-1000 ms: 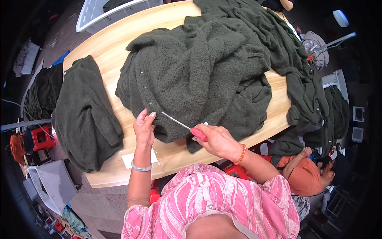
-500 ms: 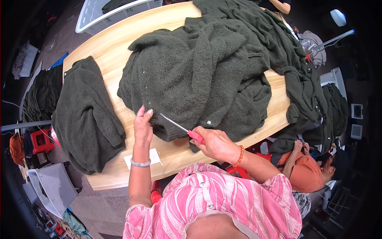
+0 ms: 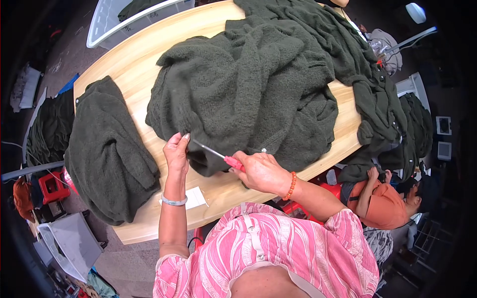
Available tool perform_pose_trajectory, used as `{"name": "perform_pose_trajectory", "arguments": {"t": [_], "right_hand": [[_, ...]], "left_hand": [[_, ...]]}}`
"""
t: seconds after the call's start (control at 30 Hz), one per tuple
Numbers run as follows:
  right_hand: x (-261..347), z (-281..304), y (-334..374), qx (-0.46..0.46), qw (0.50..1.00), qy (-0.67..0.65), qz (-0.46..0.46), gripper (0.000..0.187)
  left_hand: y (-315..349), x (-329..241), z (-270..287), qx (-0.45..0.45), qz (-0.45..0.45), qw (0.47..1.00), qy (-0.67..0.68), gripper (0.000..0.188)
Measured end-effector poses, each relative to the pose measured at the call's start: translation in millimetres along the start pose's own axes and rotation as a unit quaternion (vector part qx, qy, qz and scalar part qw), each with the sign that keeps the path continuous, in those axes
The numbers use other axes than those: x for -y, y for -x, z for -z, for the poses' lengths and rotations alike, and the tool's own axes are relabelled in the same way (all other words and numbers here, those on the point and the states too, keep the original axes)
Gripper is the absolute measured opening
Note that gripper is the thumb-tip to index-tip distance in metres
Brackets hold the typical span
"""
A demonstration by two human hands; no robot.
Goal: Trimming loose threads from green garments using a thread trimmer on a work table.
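Observation:
A dark green fuzzy knit cardigan [image 3: 218, 94] lies heaped on the table in front of me. My left hand [image 3: 176, 155] pinches its front edge between thumb and fingers, at the side nearest me. Wrapped round a red-handled tool [image 3: 234, 163] with a thin metal shaft, my right hand [image 3: 266, 174] points it up and left. The tip reaches the cloth just right of my left fingertips; whether it pierces the knit I cannot tell. A small pale flower-shaped piece [image 3: 264, 150] shows on the cloth above my right hand.
Another dark green garment [image 3: 112, 154] lies at the table's left end. More green knitwear [image 3: 367, 74] runs off the right side toward a person in orange [image 3: 382, 203]. White paper [image 3: 196, 197] rests near the wooden table's [image 3: 129, 64] front edge. A translucent bin [image 3: 102, 30] stands beyond it.
The tool's tip has moved left, close to my left fingertips. The cardigan's front edge has shifted and folded, and the small buttons along it no longer show clearly.

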State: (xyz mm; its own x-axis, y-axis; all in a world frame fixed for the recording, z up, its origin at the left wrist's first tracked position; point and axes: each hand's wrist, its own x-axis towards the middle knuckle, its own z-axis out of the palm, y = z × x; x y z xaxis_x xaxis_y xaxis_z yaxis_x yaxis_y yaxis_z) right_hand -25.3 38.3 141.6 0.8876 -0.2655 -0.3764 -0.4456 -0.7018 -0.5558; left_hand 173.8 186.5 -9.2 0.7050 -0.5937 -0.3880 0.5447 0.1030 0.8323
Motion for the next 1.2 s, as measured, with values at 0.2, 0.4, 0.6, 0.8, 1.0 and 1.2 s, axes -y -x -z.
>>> {"name": "perform_pose_trajectory", "arguments": {"t": [0.2, 0.4, 0.6, 0.8, 1.0, 1.2], "right_hand": [[2.0, 5.8, -6.6, -0.020, 0.998, -0.066, -0.011, 0.029], [6.9, -1.6, -15.3, -0.066, 0.996, -0.065, 0.000, 0.026], [17.2, 3.5, -33.4, -0.054, 0.998, 0.004, -0.028, 0.025], [19.7, 5.7, -35.9, -0.034, 0.999, -0.012, -0.008, 0.026], [15.9, 10.6, -37.8, -0.047, 0.997, -0.058, -0.011, 0.028], [23.6, 14.6, -48.8, -0.080, 0.995, -0.059, -0.015, 0.027]], "left_hand": [[-6.6, -6.4, 11.1, 0.025, -0.013, 0.998, -0.054, 0.020], [-37.9, -38.3, -3.1, 0.006, 0.043, 0.997, 0.067, 0.042], [-50.9, -27.0, -2.0, 0.013, -0.064, 0.996, -0.059, 0.025], [-40.6, -36.1, -11.3, 0.004, -0.098, 0.992, -0.076, 0.023], [-52.1, -50.9, 5.1, 0.045, -0.037, 0.995, -0.078, 0.009], [-95.0, -60.0, -2.3, 0.062, -0.061, 0.996, -0.013, 0.022]]}}
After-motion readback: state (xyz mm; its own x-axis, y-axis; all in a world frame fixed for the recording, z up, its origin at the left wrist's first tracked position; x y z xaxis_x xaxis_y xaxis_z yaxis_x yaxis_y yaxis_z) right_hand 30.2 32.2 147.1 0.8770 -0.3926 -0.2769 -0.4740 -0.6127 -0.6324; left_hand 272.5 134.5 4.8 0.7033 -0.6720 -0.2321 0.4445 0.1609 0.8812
